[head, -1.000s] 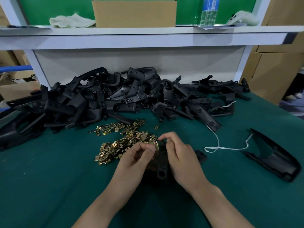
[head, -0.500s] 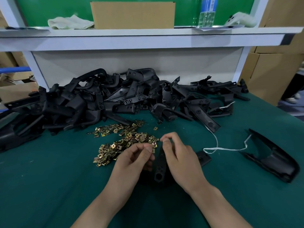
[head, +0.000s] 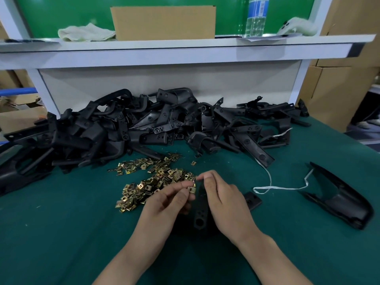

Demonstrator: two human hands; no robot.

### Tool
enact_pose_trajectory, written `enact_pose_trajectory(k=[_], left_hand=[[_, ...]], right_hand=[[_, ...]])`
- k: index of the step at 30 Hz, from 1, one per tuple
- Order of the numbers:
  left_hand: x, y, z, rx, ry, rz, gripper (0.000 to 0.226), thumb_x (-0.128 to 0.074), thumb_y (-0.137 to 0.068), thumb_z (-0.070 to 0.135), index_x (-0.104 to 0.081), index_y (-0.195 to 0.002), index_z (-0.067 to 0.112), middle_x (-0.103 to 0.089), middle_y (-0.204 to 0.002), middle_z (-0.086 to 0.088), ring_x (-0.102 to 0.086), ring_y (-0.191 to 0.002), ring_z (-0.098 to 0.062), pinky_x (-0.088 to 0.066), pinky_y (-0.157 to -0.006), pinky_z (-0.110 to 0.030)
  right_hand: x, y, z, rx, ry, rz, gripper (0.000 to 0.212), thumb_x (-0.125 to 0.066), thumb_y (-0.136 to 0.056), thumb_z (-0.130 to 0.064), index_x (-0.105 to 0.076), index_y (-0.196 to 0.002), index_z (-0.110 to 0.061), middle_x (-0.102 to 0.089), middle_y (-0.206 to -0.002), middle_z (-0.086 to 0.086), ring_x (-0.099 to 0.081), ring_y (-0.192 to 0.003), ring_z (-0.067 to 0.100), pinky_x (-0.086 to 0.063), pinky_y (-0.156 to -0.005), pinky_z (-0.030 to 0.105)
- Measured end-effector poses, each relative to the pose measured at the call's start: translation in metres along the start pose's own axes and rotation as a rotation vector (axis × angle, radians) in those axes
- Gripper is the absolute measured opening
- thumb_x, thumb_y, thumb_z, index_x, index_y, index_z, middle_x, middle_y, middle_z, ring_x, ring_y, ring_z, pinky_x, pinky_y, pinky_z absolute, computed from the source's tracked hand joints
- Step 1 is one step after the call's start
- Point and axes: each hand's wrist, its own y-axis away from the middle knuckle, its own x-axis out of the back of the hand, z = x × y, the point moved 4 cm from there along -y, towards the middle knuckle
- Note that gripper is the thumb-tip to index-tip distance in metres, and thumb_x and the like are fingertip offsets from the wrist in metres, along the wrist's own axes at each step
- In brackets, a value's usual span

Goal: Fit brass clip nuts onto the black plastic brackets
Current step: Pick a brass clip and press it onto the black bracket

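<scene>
**Grip and position.** The left hand [head: 164, 204] pinches a single brass clip nut [head: 191, 189] between thumb and forefinger. Its other fingers are loosely curled beneath. The right hand [head: 226, 202] closes thumb and forefinger together on the upper end of the black plastic bracket [head: 200, 214]. The bracket lies lengthwise up the frame between the two hands, at centre frame on the green table [head: 61, 233]. The nut sits just beside that upper end. Whether it touches the plastic cannot be confirmed.

**Reason for the arrangement.** The right hand appears to steady the bracket end so that the open side of the nut can be slid over its edge. The step in hand is judged to be alignment, with the nut not yet seated. The pile of loose clip nuts [head: 152, 182] lies just above and left of the hands, within short reach. The heap of brackets [head: 144, 128] runs across the middle of the frame below the shelf [head: 185, 48]. A larger black moulded part [head: 339, 198] lies well apart at the right, beside a white string [head: 267, 188].

**Hidden or unclear.**
- The right palm covers the right side of the bracket.
- A black tab with a hole [head: 251, 200] shows past the right hand. Whether it belongs to the same bracket cannot be told.
- The orientation of the nut is too small to read.
- The lower end of the bracket merges into shadow between the wrists.
- The heap is cut off at the left edge of the frame.
</scene>
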Motion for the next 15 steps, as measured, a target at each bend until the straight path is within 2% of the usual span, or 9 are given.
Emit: enact_pose_trajectory(k=[4, 10, 15], left_hand=[[-0.0001, 0.0004, 0.0009, -0.01, -0.019, -0.03, 0.027, -0.064, -0.085, 0.032, -0.076, -0.109, 0.036, -0.076, -0.094, -0.002, -0.066, -0.083, -0.008, -0.053, -0.077, -0.02], [-0.0003, 0.0002, 0.001, -0.029, -0.025, -0.017, 0.027, -0.065, -0.084, 0.031, -0.076, -0.107, 0.036, -0.076, -0.093, -0.003, -0.066, -0.08, -0.008, -0.053, -0.073, -0.018], [0.0009, -0.002, -0.0019, -0.024, -0.038, 0.013, 0.024, -0.063, -0.084, 0.033, -0.077, -0.102, 0.039, -0.076, -0.094, -0.003, -0.066, -0.078, -0.009, -0.054, -0.071, -0.018]], right_hand=[[-0.0006, -0.0014, 0.0014, 0.005, 0.008, -0.01, 0.033, -0.023, -0.106, -0.048, -0.054, -0.108, -0.037, -0.057, -0.066, -0.028, -0.054, -0.059, 0.012, -0.045, -0.063, 0.037], [-0.0007, -0.0012, 0.0017, 0.005, -0.006, -0.007, 0.033, -0.022, -0.105, -0.05, -0.054, -0.107, -0.039, -0.058, -0.067, -0.026, -0.056, -0.061, 0.011, -0.043, -0.061, 0.033], [-0.0009, -0.0017, 0.0023, -0.005, -0.017, 0.004, 0.038, -0.02, -0.103, -0.054, -0.054, -0.106, -0.039, -0.059, -0.063, -0.011, -0.058, -0.066, 0.009, -0.046, -0.064, 0.034]])
